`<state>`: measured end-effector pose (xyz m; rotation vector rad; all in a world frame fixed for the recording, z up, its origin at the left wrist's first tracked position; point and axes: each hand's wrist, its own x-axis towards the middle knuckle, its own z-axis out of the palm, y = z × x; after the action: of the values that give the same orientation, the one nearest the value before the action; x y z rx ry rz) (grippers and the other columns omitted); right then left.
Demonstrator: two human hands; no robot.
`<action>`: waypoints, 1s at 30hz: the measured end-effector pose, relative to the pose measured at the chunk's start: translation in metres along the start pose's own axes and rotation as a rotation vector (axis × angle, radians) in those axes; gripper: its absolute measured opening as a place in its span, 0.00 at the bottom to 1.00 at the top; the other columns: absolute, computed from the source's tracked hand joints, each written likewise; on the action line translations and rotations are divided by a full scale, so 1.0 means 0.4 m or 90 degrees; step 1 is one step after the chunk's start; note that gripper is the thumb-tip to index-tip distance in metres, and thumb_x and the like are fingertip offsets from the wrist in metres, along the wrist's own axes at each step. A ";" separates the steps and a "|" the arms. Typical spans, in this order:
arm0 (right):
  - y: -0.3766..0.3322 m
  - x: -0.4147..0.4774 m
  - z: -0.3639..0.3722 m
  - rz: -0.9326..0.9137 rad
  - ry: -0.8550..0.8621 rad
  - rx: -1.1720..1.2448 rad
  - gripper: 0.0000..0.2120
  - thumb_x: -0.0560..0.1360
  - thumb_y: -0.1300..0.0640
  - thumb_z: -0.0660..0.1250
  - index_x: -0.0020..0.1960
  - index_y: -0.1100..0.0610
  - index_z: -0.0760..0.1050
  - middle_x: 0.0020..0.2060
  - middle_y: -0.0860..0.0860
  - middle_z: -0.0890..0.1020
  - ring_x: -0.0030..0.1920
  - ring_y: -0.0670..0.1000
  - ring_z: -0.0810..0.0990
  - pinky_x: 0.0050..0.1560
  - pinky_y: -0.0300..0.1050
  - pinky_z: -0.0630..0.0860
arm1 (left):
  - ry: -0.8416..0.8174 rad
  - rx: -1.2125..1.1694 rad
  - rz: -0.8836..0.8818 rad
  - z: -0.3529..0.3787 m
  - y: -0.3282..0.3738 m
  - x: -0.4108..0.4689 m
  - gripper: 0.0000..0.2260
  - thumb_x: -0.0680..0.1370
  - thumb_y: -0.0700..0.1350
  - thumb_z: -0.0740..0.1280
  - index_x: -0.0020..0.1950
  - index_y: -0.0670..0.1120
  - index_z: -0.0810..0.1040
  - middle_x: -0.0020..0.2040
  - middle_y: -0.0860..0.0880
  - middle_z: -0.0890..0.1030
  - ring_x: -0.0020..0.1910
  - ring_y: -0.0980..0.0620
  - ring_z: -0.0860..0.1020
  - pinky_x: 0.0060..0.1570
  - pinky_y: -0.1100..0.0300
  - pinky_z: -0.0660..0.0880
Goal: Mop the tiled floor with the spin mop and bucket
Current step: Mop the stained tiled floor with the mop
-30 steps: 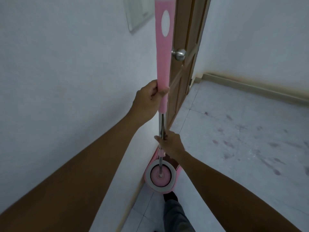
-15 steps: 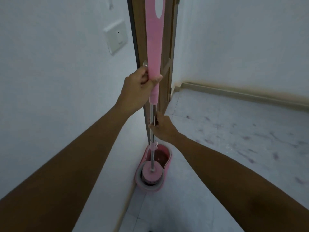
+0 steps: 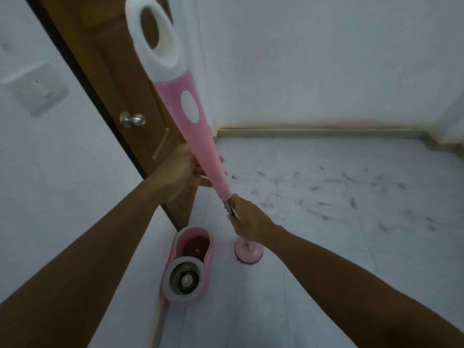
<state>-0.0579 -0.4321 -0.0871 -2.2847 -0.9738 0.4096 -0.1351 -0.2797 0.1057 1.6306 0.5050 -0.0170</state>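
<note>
The spin mop has a pink grip (image 3: 198, 131) with a white looped end and a metal pole below it. My left hand (image 3: 180, 172) is wrapped around the lower pink grip. My right hand (image 3: 247, 219) grips the metal pole just beneath. The round pink mop head (image 3: 248, 252) rests on the tiled floor (image 3: 351, 222), to the right of the bucket. The pink bucket (image 3: 189, 262) stands by the wall, its metal spinner basket (image 3: 184, 280) bare at the near end.
A brown wooden door (image 3: 120, 79) with a silver knob (image 3: 131, 119) stands just behind the bucket. A wall switch (image 3: 35, 87) is at the left. Dark smudges mark the tiles to the right. A skirting board (image 3: 326, 133) runs along the far wall.
The mop head has come out of the bucket's spinner basket and moved right onto the floor. Both hands kept their grip and the handle tilted.
</note>
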 end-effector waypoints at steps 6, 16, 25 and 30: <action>0.323 -0.219 -0.155 -0.040 -0.084 -0.161 0.04 0.80 0.58 0.60 0.54 0.53 0.65 0.42 0.51 0.75 0.35 0.52 0.74 0.33 0.44 0.67 | -0.324 0.345 -0.311 0.354 -0.025 0.028 0.20 0.76 0.39 0.72 0.66 0.37 0.73 0.53 0.45 0.84 0.44 0.52 0.83 0.39 0.63 0.82; 0.797 -0.456 -0.241 0.140 -0.017 -0.098 0.11 0.70 0.69 0.63 0.42 0.54 0.68 0.43 0.54 0.76 0.41 0.54 0.76 0.38 0.48 0.70 | -0.442 0.488 -0.407 0.887 -0.195 0.034 0.14 0.78 0.48 0.69 0.56 0.40 0.72 0.34 0.46 0.78 0.22 0.55 0.76 0.26 0.61 0.76; 1.152 -0.515 -0.369 0.300 0.179 -0.008 0.27 0.75 0.65 0.66 0.73 0.66 0.65 0.70 0.64 0.72 0.69 0.61 0.73 0.67 0.55 0.72 | -0.414 0.318 -0.436 1.283 -0.230 0.239 0.15 0.74 0.40 0.71 0.59 0.37 0.74 0.40 0.41 0.78 0.28 0.50 0.75 0.26 0.60 0.75; 1.340 -0.505 -0.468 0.295 0.157 -0.023 0.34 0.78 0.66 0.63 0.79 0.63 0.50 0.78 0.61 0.54 0.79 0.57 0.54 0.75 0.52 0.62 | -0.460 0.232 -0.461 1.454 -0.194 0.359 0.15 0.77 0.41 0.70 0.61 0.41 0.72 0.46 0.41 0.81 0.30 0.48 0.80 0.34 0.54 0.81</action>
<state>0.1868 -0.9473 -0.2815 -2.5138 -0.3288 0.2888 0.1326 -0.7846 -0.0903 1.5665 0.5090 -1.2490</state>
